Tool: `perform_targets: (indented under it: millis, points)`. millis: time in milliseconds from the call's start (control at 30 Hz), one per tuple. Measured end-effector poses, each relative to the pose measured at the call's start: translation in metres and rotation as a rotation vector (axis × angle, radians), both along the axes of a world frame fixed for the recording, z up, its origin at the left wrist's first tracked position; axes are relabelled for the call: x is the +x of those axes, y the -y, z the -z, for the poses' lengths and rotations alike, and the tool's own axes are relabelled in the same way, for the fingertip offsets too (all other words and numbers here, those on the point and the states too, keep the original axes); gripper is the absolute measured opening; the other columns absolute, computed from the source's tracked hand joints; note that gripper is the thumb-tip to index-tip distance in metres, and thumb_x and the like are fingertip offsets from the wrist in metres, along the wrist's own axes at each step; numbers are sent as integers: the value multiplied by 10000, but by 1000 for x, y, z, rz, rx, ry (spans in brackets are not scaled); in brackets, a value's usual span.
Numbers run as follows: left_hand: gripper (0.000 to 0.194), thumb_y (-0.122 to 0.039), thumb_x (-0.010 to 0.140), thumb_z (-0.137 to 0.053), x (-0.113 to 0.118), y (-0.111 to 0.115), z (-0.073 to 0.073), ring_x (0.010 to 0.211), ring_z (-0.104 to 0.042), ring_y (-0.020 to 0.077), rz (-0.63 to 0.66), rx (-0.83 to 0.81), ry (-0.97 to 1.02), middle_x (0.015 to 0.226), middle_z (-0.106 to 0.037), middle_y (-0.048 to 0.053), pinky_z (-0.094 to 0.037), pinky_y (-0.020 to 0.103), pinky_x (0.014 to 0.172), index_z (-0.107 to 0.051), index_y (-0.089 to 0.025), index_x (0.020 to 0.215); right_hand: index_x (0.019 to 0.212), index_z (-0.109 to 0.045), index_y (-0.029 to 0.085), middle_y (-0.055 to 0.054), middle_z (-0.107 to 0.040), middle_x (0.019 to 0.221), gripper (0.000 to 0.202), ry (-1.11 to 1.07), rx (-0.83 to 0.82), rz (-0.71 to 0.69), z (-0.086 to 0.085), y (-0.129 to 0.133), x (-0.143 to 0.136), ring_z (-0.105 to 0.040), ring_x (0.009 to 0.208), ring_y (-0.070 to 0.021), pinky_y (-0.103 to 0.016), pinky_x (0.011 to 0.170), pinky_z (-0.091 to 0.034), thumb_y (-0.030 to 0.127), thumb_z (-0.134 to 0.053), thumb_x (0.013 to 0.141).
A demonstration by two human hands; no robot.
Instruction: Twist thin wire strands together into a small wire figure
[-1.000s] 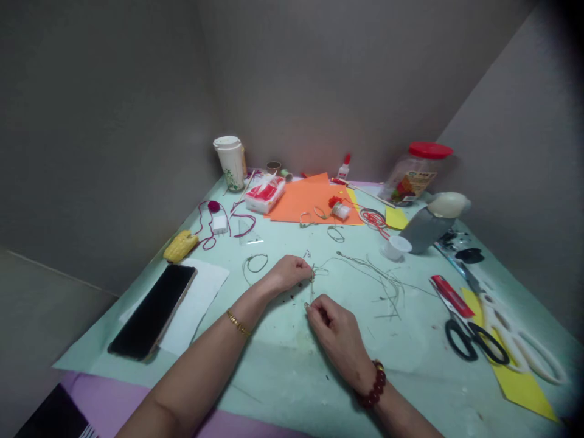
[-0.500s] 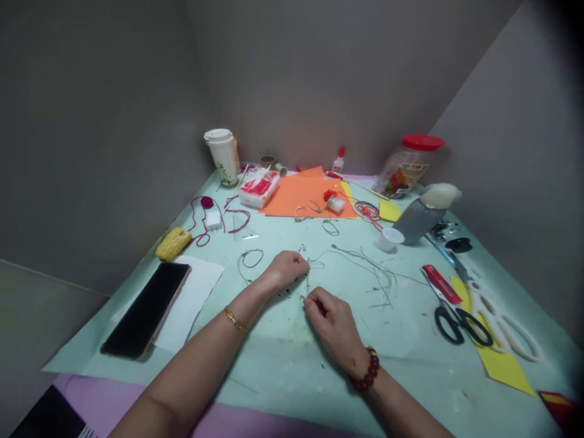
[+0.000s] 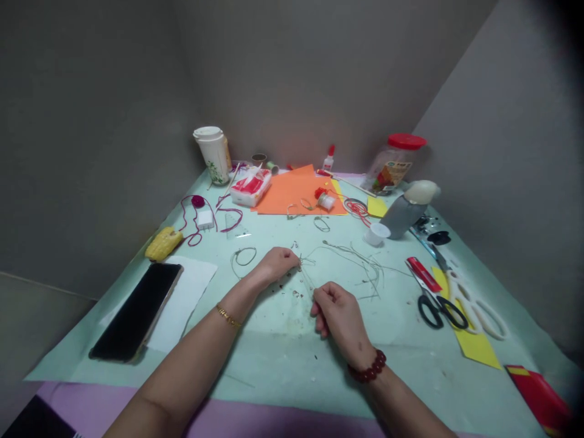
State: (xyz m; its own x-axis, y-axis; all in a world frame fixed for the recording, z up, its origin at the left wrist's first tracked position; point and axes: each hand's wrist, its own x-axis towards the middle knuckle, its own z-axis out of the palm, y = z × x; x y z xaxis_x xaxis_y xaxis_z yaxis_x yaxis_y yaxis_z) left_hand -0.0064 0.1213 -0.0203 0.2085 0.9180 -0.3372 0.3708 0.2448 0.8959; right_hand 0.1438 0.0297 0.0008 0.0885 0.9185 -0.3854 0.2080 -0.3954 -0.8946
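Note:
Thin greenish cord (image 3: 306, 277) runs between my two hands over the middle of the pale green sheet (image 3: 274, 359). My left hand (image 3: 279, 265) pinches its upper end, with the fingertips together. Lower and to the right, my right hand (image 3: 336, 309) pinches the other end between thumb and forefinger, the other fingers curled. Small beads or bits (image 3: 297, 294) lie on the sheet between the hands. Loose cords (image 3: 365, 263) spread out to the right of my left hand, and a coiled cord (image 3: 245, 256) lies to its left.
At the left are a phone (image 3: 137, 311), white paper and yellow corn (image 3: 163, 243). Black-handled scissors (image 3: 440, 309), white-handled scissors and yellow paper lie at the right. Orange paper (image 3: 287, 191), a tissue pack, a cup (image 3: 213, 155), a grey bottle (image 3: 404, 213) and a red-lidded jar stand farther back.
The view has shifted a little to the right. My right hand has moved away from my left, and the cord now slants between them. More small bits show on the sheet.

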Motion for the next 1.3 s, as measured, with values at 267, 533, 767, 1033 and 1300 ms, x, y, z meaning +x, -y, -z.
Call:
perform_targets:
  millis: [267, 533, 767, 1033, 1300]
  points:
    - [141, -308, 682, -559, 1, 1, -3, 397, -287, 55, 13, 8, -15, 489, -362, -67, -218, 201, 387, -549, -168, 667, 601, -445, 200, 26, -604, 533, 182, 182, 23, -140, 2, -1, 2, -462, 339, -77, -188, 355, -319, 265, -475, 769]
    - [156, -317, 686, -570, 1, 0, 1, 445, -325, 62, 41, 42, -24, 523, -408, -53, -236, 202, 431, -562, -162, 683, 566, -445, 204, 15, -524, 500, 283, 554, 285, -333, -7, -19, 20, -472, 489, -133, -253, 508, -326, 301, -470, 830]
    - [132, -299, 683, -573, 3, 1, -3, 445, -317, 61, 25, 25, -46, 514, -410, -65, -245, 201, 437, -548, -169, 697, 969, -596, 174, -83, -649, 999, 248, 576, 707, -316, 12, -68, 8, -573, 777, -179, -287, 713, -398, 130, -434, 787]
    - [112, -278, 678, -562, 2, 1, -1, 459, -318, 60, 24, 30, -48, 535, -418, -61, -251, 204, 454, -548, -168, 695, 684, -555, 190, 3, -579, 632, 164, 542, 576, -297, 19, -72, 6, -489, 591, -137, -253, 591, -338, 185, -452, 812]
    - [147, -311, 703, -544, 2, 2, -1, 475, -322, 70, 4, 56, -58, 544, -410, -53, -252, 212, 457, -561, -166, 707, 672, -546, 193, 25, -522, 555, 140, 536, 512, -303, 20, -71, 7, -441, 537, -124, -244, 553, -296, 210, -473, 790]
